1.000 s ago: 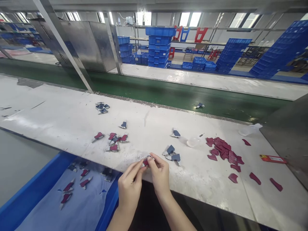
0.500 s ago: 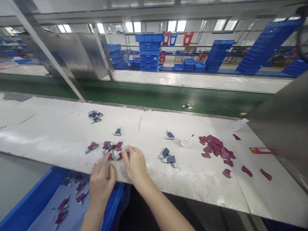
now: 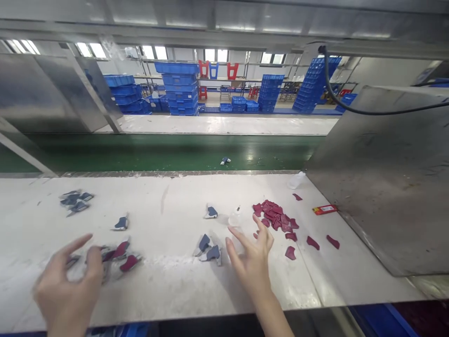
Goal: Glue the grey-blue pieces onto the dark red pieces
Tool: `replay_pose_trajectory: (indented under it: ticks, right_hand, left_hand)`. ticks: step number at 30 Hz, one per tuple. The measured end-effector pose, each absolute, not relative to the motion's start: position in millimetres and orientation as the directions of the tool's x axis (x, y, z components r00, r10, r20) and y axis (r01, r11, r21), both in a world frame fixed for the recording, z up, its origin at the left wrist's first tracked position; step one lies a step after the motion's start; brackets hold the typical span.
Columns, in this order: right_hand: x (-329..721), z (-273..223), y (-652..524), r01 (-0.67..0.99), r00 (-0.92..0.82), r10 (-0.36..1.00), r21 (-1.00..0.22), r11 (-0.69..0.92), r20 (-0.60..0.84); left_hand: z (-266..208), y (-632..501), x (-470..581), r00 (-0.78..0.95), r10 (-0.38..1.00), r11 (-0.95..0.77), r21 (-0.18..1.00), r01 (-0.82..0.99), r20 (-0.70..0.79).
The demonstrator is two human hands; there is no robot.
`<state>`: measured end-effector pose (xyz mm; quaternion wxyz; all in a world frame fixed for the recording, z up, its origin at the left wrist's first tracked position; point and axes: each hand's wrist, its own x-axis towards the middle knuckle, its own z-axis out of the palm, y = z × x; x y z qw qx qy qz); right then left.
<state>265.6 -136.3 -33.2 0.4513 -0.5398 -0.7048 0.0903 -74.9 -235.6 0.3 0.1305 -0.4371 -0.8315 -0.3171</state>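
My left hand (image 3: 68, 281), slightly blurred, hovers at the left with thumb and fingers apart. Beyond its fingertips lies a group of small grey-white parts with maroon pads (image 3: 129, 263), partly hidden by the hand. My right hand (image 3: 253, 262) is spread with nothing in it, just in front of a small translucent needle-tipped bottle (image 3: 234, 218). To its left rest grey parts with dark blue pads (image 3: 213, 253). A pile of loose maroon pads (image 3: 275, 214) lies just beyond and right of the hand.
More blue-padded parts (image 3: 75, 201) lie at the left. A white bottle (image 3: 296, 180) and a red-yellow packet (image 3: 324, 209) sit near a metal panel (image 3: 389, 187) on the right. Behind the table runs a green belt (image 3: 168, 152) carrying one blue-padded part (image 3: 225, 160).
My hands have parted from the maroon-padded group. The right one has moved right to the bottle; the left one stays by the group. The view has turned right.
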Motion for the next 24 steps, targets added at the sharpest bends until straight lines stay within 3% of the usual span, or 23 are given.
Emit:
replay_pose_trajectory:
  ticks: [1,3,6,9,14,19,24]
  right_hand:
    - [262,-33,-132,0.691,-0.025,0.867,-0.618,0.375,0.498]
    - [255,-34,-122,0.703,-0.035,0.908,-0.636,0.319,0.417]
    - [249,-37,-111,0.697,-0.105,0.930,-0.640,0.322,0.353]
    - [251,-45,-106,0.661,-0.135,0.890,-0.630,0.408,0.435]
    - [251,-55,-108,0.631,0.026,0.775,-0.612,0.477,0.632]
    - [246,-51,-111,0.427,0.142,0.628,-0.620,0.659,0.765]
    - [250,-48,-116,0.321,0.290,0.540,-0.612,0.723,0.790]
  left_hand:
    - [15,-211,-66,-0.614,0.601,0.395,0.478,0.785,0.512]
    - [42,-151,-40,-0.526,0.716,0.252,0.533,0.808,0.459]
    - [60,-47,0,-0.316,0.893,0.136,0.477,0.868,0.321]
    - [48,51,30,-0.213,0.953,0.114,0.398,0.910,0.216]
    - [11,156,64,-0.206,0.973,0.154,0.362,0.919,0.109]
    - [4,179,79,-0.252,0.966,0.199,0.446,0.873,0.063]
    - [23,138,86,-0.108,0.992,0.053,0.560,0.827,0.066]
